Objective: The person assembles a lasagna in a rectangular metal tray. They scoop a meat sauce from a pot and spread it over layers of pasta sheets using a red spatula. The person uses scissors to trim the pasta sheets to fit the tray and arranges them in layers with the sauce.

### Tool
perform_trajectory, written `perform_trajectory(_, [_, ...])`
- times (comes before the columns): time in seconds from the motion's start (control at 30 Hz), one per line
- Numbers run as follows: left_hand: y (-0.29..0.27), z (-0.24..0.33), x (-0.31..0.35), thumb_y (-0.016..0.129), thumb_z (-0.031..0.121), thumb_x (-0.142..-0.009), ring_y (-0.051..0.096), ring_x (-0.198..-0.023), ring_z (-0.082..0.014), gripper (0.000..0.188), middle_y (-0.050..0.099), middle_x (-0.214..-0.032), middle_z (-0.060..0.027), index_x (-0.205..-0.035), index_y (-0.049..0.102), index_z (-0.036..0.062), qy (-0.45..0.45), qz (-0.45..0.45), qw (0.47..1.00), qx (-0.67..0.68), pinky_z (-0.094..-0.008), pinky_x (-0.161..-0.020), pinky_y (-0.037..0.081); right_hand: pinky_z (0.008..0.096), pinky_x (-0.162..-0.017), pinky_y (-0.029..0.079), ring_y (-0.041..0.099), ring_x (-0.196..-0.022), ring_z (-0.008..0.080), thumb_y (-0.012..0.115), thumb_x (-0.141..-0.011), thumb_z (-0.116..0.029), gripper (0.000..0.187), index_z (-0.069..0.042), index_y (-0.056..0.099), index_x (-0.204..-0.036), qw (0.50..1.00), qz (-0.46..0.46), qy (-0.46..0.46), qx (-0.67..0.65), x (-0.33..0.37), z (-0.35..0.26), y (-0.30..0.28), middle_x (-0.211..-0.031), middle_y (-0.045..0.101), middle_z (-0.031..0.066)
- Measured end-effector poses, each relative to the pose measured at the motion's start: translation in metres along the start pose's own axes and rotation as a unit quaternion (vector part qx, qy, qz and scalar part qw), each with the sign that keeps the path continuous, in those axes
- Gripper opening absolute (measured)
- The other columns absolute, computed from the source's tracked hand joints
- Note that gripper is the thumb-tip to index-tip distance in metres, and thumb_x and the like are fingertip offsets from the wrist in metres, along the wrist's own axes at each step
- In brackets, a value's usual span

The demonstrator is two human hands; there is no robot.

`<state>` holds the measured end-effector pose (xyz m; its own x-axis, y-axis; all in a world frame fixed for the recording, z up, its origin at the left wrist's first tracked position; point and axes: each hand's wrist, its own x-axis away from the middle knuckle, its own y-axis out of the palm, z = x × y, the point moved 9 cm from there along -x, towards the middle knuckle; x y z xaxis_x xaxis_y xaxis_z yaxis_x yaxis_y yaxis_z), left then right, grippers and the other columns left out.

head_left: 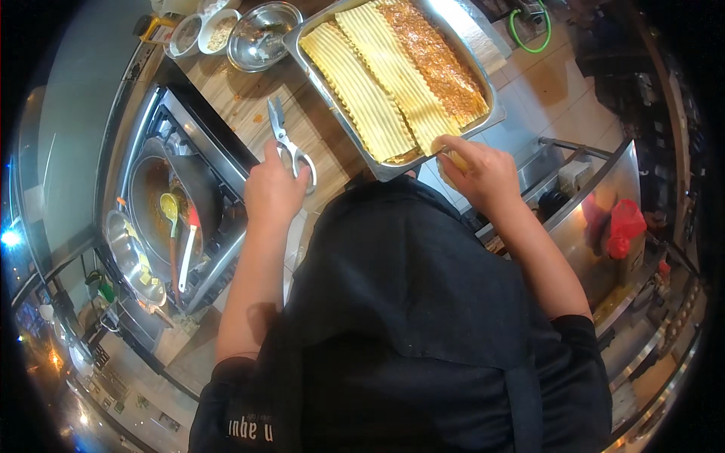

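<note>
A deep metal baking tray point(498, 113) sits at the far edge of my reach. Two ridged lasagna sheets lie in it side by side, a left sheet point(355, 90) and a middle sheet point(400, 75). Red meat sauce point(434, 57) shows uncovered along the right. My right hand point(483, 172) is closed in a pinch at the near end of the middle sheet, by the tray's rim; a pale yellow piece shows under its fingers. My left hand point(276, 185) has its fingers around the handles of kitchen scissors point(278, 124), whose blades point away, slightly apart, over the wooden counter.
Left of the counter point(242, 94) is a stove with a large pan point(151, 204), a ladle point(171, 208) and a red-and-white spatula point(189, 249). A metal bowl point(124, 226) with yellow pieces sits beside it. Another metal bowl point(260, 45) and small white bowls point(219, 34) stand at the back.
</note>
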<state>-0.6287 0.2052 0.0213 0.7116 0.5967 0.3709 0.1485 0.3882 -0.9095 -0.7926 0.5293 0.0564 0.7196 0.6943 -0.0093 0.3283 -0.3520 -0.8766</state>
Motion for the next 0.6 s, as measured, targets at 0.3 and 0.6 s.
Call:
perform_trajectory(0.3, [-0.002,-0.007,0.007,0.09,0.033,-0.089,0.078,-0.104,-0.0497,0.065,0.081,-0.11,-0.0248,-0.146,0.068,0.0101,-0.004,-0.006,1.0,-0.024,-0.0574,-0.093,0.062,0.0505,-0.067,0.061,0.078,-0.076,0.04,0.087,-0.1,-0.035,0.043,-0.022,0.068,-0.136,0.993,0.012,0.094,-0.065,0.009,0.034,-0.005,-0.086,0.08,0.0145])
perform_trajectory(0.6, [0.017,-0.057,0.022,0.086,0.006,-0.092,0.078,-0.089,-0.0171,0.065,0.08,-0.102,-0.0072,-0.153,0.064,0.0054,-0.125,-0.158,0.949,0.242,-0.033,-0.08,0.062,0.0492,-0.069,0.062,0.079,-0.078,0.0415,0.087,-0.1,-0.035,0.044,-0.02,0.07,-0.137,0.985,0.006,0.126,-0.121,0.005,0.054,-0.004,-0.087,0.079,0.0172])
